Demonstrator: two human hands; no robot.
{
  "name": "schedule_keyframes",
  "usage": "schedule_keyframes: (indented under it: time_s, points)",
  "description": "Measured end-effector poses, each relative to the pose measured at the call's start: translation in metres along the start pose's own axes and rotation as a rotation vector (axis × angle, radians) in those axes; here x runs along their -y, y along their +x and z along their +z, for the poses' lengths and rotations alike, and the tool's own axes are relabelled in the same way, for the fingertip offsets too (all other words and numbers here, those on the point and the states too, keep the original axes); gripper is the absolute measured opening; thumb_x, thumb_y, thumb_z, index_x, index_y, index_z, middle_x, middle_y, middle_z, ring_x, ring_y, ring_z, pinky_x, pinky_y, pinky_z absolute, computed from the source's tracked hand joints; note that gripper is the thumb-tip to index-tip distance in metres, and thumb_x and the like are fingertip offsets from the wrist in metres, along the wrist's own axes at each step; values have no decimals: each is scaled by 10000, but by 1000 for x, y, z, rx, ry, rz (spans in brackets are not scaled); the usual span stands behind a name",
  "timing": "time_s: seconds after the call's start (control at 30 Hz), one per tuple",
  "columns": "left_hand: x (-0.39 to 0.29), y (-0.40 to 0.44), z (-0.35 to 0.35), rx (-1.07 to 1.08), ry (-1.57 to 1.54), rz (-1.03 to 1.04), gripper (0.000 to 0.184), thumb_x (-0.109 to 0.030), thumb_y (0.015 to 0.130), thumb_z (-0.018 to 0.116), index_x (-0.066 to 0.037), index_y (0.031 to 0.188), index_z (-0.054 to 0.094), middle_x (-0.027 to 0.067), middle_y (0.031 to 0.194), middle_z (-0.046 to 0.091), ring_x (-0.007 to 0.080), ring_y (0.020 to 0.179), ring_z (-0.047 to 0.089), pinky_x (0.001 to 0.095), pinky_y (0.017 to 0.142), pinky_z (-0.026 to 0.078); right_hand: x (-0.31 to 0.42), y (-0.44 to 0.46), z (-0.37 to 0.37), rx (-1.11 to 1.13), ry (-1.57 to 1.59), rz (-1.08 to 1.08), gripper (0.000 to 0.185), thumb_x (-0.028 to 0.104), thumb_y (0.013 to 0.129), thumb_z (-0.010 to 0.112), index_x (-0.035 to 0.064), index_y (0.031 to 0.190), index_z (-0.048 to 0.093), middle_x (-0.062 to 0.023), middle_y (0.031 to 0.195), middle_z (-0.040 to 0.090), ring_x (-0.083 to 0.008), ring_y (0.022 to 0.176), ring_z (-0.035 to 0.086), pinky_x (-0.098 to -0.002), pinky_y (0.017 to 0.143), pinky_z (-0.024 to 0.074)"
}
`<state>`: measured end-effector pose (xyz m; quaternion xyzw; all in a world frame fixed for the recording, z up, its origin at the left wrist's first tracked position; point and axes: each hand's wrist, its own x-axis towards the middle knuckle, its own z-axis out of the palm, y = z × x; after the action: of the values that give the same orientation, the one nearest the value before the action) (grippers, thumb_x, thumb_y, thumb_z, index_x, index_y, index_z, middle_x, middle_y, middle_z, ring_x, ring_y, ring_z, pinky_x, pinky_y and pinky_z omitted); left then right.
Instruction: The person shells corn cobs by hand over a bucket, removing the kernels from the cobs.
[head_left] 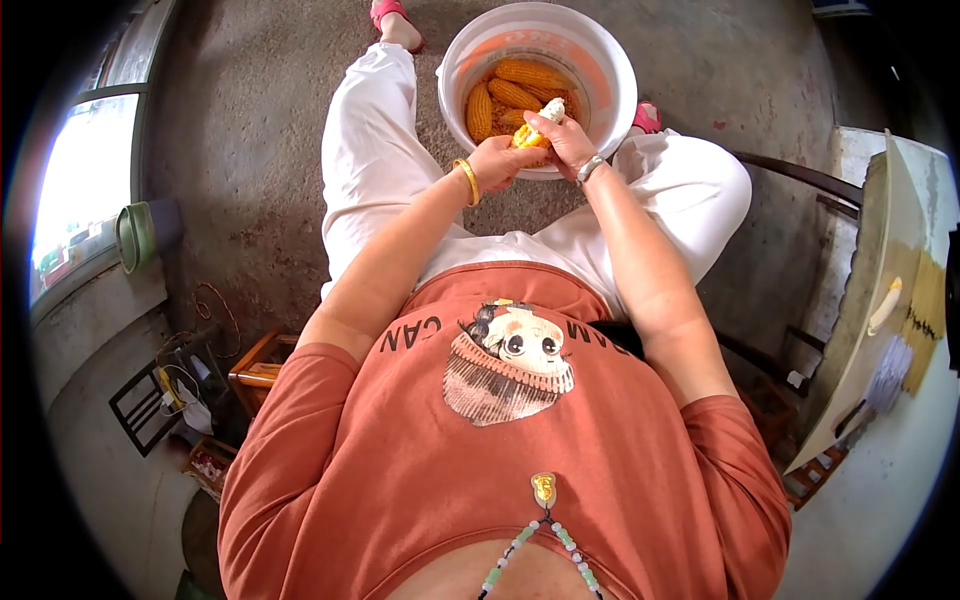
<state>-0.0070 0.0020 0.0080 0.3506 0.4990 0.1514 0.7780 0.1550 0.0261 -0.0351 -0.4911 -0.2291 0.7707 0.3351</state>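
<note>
Both my hands are closed round one ear of corn (529, 138) over the near rim of a white bucket (606, 60). The upper end of the ear is bare white cob, while yellow kernels cover the lower part. My left hand (496, 164), with a gold bangle at the wrist, grips the lower end. Across the upper part lies my right hand (568, 142), with its thumb near the bare cob. Inside the bucket lie several whole orange ears of corn (516, 95) among loose kernels.
The bucket stands on a concrete floor (265, 110) between my legs in white trousers (372, 130). At the right is a table (850, 330) with papers on it. A wooden stool (262, 370), a green bin (132, 238) and cables are at the left.
</note>
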Motion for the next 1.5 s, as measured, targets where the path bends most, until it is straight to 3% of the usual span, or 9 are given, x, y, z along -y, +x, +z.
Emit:
schedule_keyframes:
  time_s: [0.07,0.37,0.57,0.7,0.8,1.0,1.1,1.4,1.5]
  points:
    - [4,1,-2,6,-41,1,295,-368,818,650,-109,862,516,-63,557,378,37,396,312,207,354,211,3,0,-1,6,14,28,328,209,839,655,40,1088,526,-49,934,593,-147,803,605,-295,686,519]
    - [3,-4,-10,58,-151,-11,310,-353,808,661,-124,761,457,-68,543,344,50,394,305,212,358,207,-5,11,-23,289,-65,-39,373,152,841,635,28,1152,470,-53,997,578,-139,840,595,-275,728,509]
    - [3,-1,-8,24,-102,-18,304,-369,795,668,-108,788,512,-61,550,370,46,409,327,215,361,228,-9,18,-30,239,-165,-20,363,137,840,642,13,1139,476,-68,988,587,-147,851,602,-272,736,512]
    - [5,5,3,-91,125,74,327,-396,788,674,-89,833,572,-52,563,406,49,430,356,217,379,267,8,-7,2,126,-1,-54,286,168,795,711,21,999,573,-57,894,613,-149,771,623,-273,671,541]
    - [3,3,9,-185,222,160,366,-414,757,700,-60,800,616,-13,660,536,75,448,431,242,405,343,3,-2,-2,107,-15,-57,308,180,788,719,21,1002,564,-57,896,613,-144,769,620,-273,661,538]
    - [3,1,-1,-37,-103,-33,297,-368,805,665,-95,818,549,-49,570,392,49,415,333,221,365,237,15,-9,0,125,99,98,396,197,808,694,48,1124,509,-72,1019,573,-161,914,586,-327,792,496]
    - [7,2,-7,33,-158,-15,280,-360,819,655,-103,820,544,-58,558,361,48,402,313,217,358,208,19,-17,0,218,1,42,443,189,809,681,51,1168,462,-79,1045,560,-171,944,579,-336,820,494]
    - [8,6,-5,-18,-81,-28,298,-373,821,645,-93,808,545,-53,557,375,54,405,325,219,359,223,8,-7,-2,193,-63,-77,408,140,806,690,12,1126,471,-70,1000,578,-154,886,594,-297,770,517]
    - [5,7,9,-174,141,46,322,-382,803,661,-86,793,535,-41,558,402,65,400,346,222,360,247,2,-1,-2,147,-84,-107,400,158,804,698,17,1105,476,-64,984,580,-156,872,594,-304,767,514]
